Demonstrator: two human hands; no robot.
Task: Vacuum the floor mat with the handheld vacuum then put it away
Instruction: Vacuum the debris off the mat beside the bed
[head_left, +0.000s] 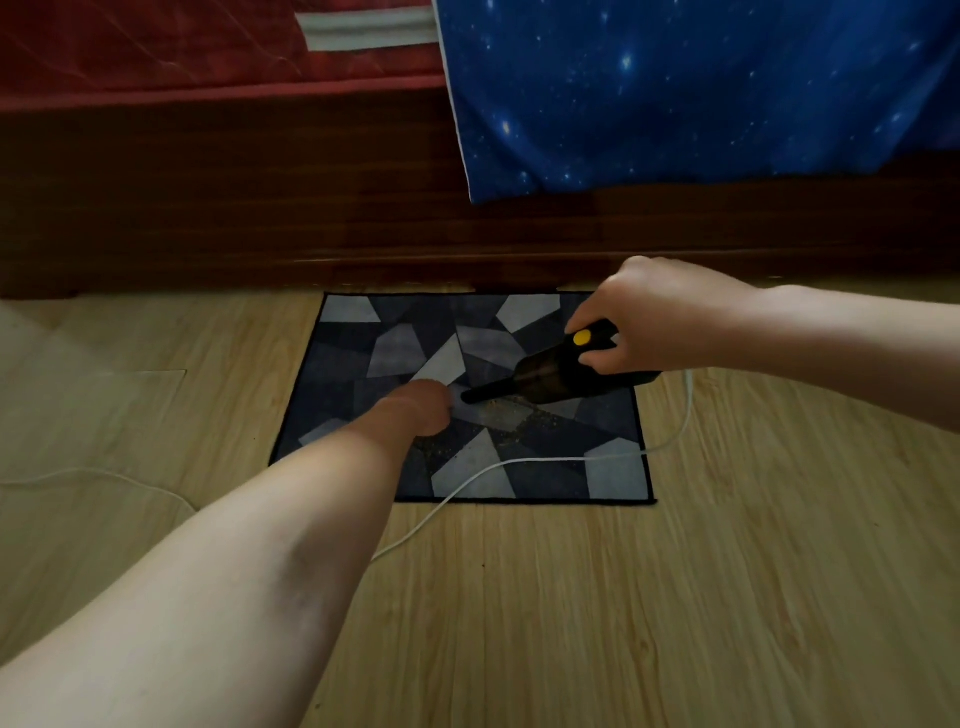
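Nearest, a white cord (519, 464) trails over the wooden floor (571, 623) and the near edge of the floor mat (343, 358), then curves up to the rear of the handheld vacuum (545, 376), just behind the grip. It looks limp and light, though I judge it could drag or snag during a sweep. Ahead of the grip, the left hand (418, 410) rests on the mat beside the nozzle (480, 394); its fingers are hidden behind the wrist, so flat or curled cannot be told. Crumbs (511, 415) lie scattered just under the nozzle. The right hand (654, 322) wraps the vacuum's black handle, thumb by the yellow button (582, 338). The tool seems to be light, rigid plastic, easy one-handed, best taken at that handle. Its brownish translucent dust cup (540, 374) sits just forward of the grip; its contents are unreadable. Beyond the grip stands a wooden bed frame (260, 208), a starry blue sheet (675, 93) hanging over it.
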